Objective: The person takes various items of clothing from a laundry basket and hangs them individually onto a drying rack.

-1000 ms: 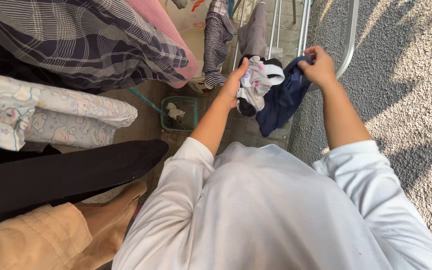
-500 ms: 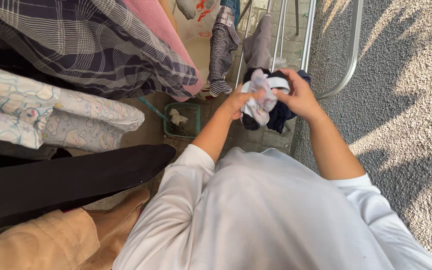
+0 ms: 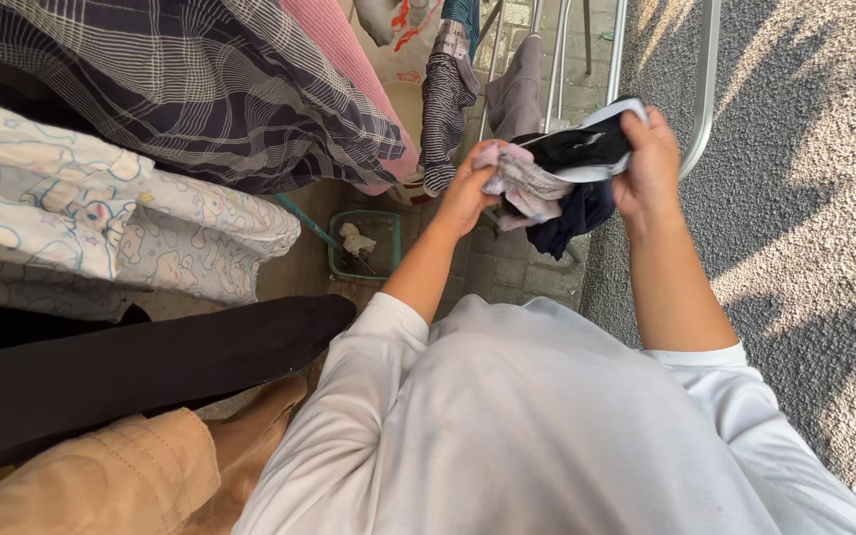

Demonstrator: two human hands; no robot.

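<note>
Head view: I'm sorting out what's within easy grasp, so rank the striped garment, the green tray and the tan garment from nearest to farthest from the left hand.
1. striped garment, hanging just left of the left hand.
2. green tray, on the ground below-left.
3. tan garment, bottom-left corner.

Soft matt cloth bundle (image 3: 557,173) in the grip; glossy metal rack (image 3: 707,89) just beyond, rough wall (image 3: 804,178) beside.
</note>
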